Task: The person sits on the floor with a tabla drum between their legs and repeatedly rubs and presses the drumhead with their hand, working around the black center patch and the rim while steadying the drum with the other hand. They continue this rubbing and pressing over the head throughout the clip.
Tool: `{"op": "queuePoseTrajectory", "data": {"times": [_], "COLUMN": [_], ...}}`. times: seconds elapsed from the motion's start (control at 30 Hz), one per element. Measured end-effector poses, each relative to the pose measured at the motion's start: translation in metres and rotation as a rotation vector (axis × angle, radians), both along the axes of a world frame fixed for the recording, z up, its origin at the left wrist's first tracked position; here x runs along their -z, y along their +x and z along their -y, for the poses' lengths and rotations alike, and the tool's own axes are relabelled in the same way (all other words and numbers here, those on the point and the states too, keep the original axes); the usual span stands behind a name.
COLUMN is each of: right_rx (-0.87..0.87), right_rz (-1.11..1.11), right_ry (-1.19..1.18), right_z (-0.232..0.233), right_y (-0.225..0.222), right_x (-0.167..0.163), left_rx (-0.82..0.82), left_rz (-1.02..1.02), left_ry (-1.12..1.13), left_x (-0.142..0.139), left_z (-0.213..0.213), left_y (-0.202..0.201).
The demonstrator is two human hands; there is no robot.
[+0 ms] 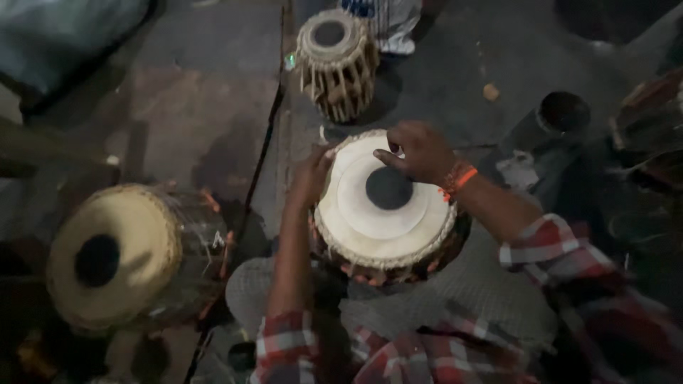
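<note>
My view is dim and soft, so small detail is lost. The drum (384, 206) I am working on sits in my lap, its pale skin facing up with a black round patch in the middle; my legs hide its lower body. My left hand (311, 178) is pressed to the drum's left rim, but it is blurred and I cannot tell how its fingers lie. My right hand (421, 151), with an orange thread at the wrist, rests on the far edge of the skin, fingers curled together and pointing at the black patch, clamped on nothing. A larger drum (117, 256) lies on the floor (206, 92) to my left, well apart, and a small laced drum (336, 60) stands beyond. A dark cup-like thing (562, 114) at right is hard to make out.
</note>
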State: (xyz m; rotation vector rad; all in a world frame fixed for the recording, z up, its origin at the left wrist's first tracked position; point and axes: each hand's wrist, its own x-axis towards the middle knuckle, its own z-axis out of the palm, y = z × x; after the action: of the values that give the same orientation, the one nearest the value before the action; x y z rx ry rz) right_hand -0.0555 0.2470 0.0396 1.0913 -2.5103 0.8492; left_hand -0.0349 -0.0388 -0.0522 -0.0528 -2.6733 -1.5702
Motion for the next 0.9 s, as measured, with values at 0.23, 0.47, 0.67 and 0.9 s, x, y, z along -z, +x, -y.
{"op": "queuePoseTrajectory", "data": {"times": [0.23,0.47,0.67,0.9], "right_rx": [-0.490,0.008,-0.249,-0.215], "right_rz": [-0.043,0.035,0.044,0.079], "right_ry": [-0.003,0.028,0.020,-0.055], "right_z": [0.012,0.011,0.013,0.024], "right_y": [0.079,0.005,0.048,0.040], "right_x": [0.021,0.008,0.003,0.006], "left_rx": [-0.018,0.003,0.010,-0.004], "left_rz": [0.008,0.021,-0.029,-0.008], "left_ry": [0.074,0.083,0.093,0.114], "left_x": [-0.002,-0.001,0.003,0.010], "left_z": [-0.004,0.000,0.000,0.004], "left_y": [-0.003,0.002,-0.005,0.000]}}
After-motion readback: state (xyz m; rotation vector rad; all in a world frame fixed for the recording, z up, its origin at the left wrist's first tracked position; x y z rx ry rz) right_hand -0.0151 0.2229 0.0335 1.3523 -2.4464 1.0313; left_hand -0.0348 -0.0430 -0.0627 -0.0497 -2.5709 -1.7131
